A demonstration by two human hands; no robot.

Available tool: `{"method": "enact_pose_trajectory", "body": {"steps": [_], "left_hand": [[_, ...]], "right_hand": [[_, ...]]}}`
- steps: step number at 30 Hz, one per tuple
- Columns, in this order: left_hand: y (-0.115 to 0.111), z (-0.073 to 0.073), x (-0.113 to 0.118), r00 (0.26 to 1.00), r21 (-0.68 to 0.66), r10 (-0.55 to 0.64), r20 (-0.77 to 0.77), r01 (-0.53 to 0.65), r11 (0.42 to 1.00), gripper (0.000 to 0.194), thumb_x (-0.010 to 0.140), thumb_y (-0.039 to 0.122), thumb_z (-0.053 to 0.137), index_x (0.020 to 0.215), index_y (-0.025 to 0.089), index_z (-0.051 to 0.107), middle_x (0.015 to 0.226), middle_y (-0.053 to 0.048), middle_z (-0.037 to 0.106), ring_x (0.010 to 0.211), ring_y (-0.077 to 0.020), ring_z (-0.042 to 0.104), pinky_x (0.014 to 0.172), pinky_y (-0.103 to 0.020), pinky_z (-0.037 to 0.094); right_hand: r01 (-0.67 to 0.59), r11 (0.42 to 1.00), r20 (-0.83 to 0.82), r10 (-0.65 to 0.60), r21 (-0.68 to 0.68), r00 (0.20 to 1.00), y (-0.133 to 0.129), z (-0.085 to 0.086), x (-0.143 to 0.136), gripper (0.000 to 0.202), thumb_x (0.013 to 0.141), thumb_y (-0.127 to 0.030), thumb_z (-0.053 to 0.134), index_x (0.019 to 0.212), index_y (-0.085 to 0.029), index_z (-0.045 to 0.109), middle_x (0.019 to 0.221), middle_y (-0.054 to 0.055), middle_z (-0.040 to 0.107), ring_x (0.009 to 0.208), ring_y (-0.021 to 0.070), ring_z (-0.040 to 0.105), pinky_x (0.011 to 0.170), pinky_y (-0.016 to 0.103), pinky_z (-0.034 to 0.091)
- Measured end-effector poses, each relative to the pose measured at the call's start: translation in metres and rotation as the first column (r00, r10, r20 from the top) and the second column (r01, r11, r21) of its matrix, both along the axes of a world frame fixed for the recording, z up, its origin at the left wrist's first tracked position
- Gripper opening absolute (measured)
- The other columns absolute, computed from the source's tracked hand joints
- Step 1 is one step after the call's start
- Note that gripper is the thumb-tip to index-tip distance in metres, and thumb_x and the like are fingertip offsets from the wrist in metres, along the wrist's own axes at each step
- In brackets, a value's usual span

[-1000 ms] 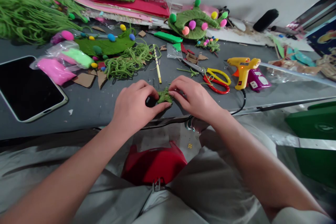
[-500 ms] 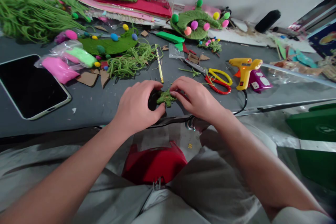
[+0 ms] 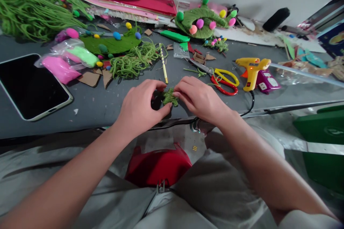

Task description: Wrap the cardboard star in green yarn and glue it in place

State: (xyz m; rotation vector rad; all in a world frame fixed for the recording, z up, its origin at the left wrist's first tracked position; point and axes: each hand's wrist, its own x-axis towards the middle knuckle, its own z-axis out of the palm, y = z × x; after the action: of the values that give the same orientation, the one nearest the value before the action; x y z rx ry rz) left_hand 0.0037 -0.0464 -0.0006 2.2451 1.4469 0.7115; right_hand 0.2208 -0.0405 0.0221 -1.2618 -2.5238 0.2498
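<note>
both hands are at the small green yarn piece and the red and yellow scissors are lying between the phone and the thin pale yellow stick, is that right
Not quite: the red and yellow scissors lie between the thin pale yellow stick and the glue gun, as the head view shows. Both hands are at the small green yarn piece.

Dark grey table [image 3: 88,112] here, and it's pretty cluttered: there's a pale pencil-like stick [image 3: 164,66] just beyond the grip, tangled green yarn [image 3: 131,62] past it leftward, and a phone [image 3: 32,86] well off left. Right of the grip you've got scissors [image 3: 213,73], then a yellow glue gun [image 3: 252,71] next to a purple pack [image 3: 268,81].
</note>
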Motion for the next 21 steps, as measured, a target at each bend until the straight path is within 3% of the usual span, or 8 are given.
{"method": "enact_pose_trajectory", "body": {"steps": [14, 21], "left_hand": [[-0.0005, -0.0002, -0.0010, 0.998, -0.012, -0.012, 0.060, 0.013, 1.000, 0.042, 0.083, 0.041, 0.076, 0.119, 0.024, 0.060, 0.111, -0.005, 0.071, 0.094, -0.0217, 0.068, 0.080, -0.036, 0.050], [-0.0002, -0.0016, -0.0008, 0.998, -0.004, -0.009, 0.059, 0.010, 1.000, 0.044, 0.083, 0.040, 0.076, 0.120, 0.023, 0.060, 0.113, -0.005, 0.071, 0.093, -0.0220, 0.068, 0.080, -0.037, 0.050]], "right_hand": [[0.065, 0.993, -0.117, -0.076, -0.093, 0.990, -0.0011, 0.0011, -0.0044, 0.019, 0.105, -0.030, 0.057, 0.090, -0.020, 0.062, 0.092, 0.005, 0.062, 0.084, 0.0205, 0.058, 0.074, 0.033, 0.042], [0.123, 0.988, -0.219, -0.139, -0.089, 0.966, 0.0020, -0.0046, -0.0039, 0.034, 0.100, -0.038, 0.067, 0.074, -0.020, 0.055, 0.080, 0.001, 0.056, 0.073, 0.0158, 0.052, 0.067, 0.032, 0.037]]}}
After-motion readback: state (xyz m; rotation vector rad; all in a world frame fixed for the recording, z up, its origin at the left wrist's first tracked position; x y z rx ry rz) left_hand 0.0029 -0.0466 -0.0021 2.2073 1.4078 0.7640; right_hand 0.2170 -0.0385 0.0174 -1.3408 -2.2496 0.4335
